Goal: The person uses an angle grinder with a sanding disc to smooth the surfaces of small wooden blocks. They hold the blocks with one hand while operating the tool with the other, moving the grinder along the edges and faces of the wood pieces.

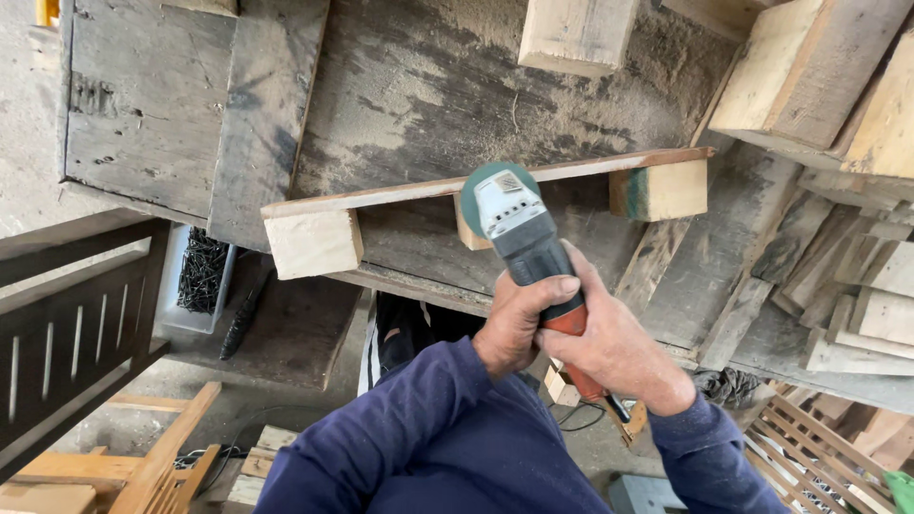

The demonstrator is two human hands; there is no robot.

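your left hand (519, 324) and right hand (614, 347) both clench the grey-and-orange handheld angle grinder (528, 247), left at 9 o'clock of its body, right at 4 o'clock. its green disc (476, 186) meets the long thin wooden slat (381, 195), whose pale square wooden block (314, 243) lies at 9 o'clock of the grinder on the dusty grey workbench (428, 86).

You're working in soft, even daylight with no glare; shadows under the plank (476, 186) stay faint. Focus is sharp at centre, and wide-lens distortion bends the frame edges.
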